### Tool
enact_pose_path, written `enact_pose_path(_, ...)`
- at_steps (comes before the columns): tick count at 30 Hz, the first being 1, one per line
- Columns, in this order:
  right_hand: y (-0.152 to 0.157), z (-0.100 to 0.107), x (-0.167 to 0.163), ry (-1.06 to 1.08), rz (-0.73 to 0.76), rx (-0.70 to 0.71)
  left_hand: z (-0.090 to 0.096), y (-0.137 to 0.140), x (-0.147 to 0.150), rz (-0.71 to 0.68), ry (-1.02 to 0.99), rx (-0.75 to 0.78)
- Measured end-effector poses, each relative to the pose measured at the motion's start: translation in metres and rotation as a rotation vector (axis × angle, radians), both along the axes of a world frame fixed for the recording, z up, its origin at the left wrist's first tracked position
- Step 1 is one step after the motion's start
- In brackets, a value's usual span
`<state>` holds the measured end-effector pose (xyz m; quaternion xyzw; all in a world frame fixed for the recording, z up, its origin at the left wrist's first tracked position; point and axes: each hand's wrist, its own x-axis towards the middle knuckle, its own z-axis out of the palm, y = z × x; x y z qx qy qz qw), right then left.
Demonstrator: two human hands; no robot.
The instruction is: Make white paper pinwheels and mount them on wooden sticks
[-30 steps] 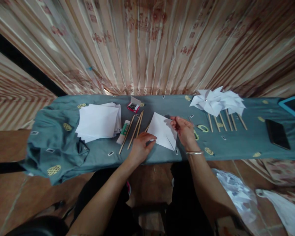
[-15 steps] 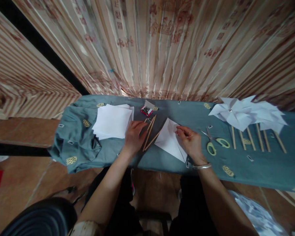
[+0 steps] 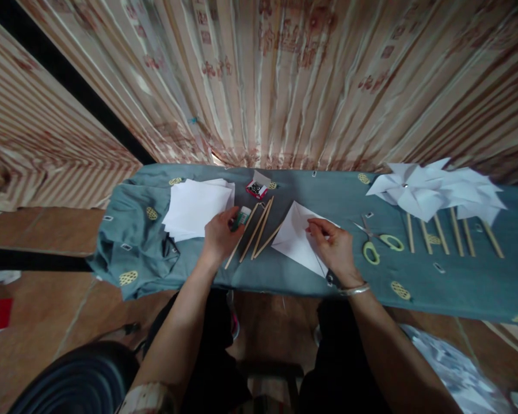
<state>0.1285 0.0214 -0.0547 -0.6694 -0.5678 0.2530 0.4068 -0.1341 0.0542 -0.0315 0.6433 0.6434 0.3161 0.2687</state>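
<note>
My left hand (image 3: pixel 219 234) is closed round a green glue stick with a white cap (image 3: pixel 242 217), between the white paper stack and the sticks. Several thin wooden sticks (image 3: pixel 255 233) lie just right of that hand. A white paper square with diagonal creases (image 3: pixel 291 236) lies on the cloth. Over its right part, my right hand (image 3: pixel 330 244) pinches a bit of the paper between thumb and fingers; the exact pinch point is small and partly hidden. Green-handled scissors (image 3: pixel 373 238) lie partly spread to the right of this hand.
A stack of white paper (image 3: pixel 196 208) is at left on the green cloth (image 3: pixel 259 282). A small open box of pins or tacks (image 3: pixel 258 187) stands behind the sticks. At right lie white paper pinwheels (image 3: pixel 423 190) on sticks. A curtain (image 3: pixel 259 103) hangs behind the table.
My left hand has shifted left off the sticks, and the glue stick has come into sight at its fingers. My right hand stays on the paper, nearly still.
</note>
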Motion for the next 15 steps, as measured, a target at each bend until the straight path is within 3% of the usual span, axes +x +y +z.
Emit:
enact_pose_path(4, -0.004, 0.007, -0.009, 0.353, 0.025, -0.007, 0.014, -0.006, 0.023, 0.0, -0.84, -0.25)
enact_pose_path(6, -0.007, 0.012, -0.017, 0.647, 0.131, -0.062, 0.015, -0.014, 0.042, -0.073, -1.079, -0.465)
enact_pose_path(10, -0.014, 0.02, -0.026, 1.034, 0.288, -0.238, 0.008, -0.031, 0.077, -0.168, -1.247, -0.707)
enact_pose_path(15, -0.015, 0.021, -0.013, 1.157, 0.185, -0.244, -0.002, -0.04, 0.098, -0.314, -1.195, -0.77)
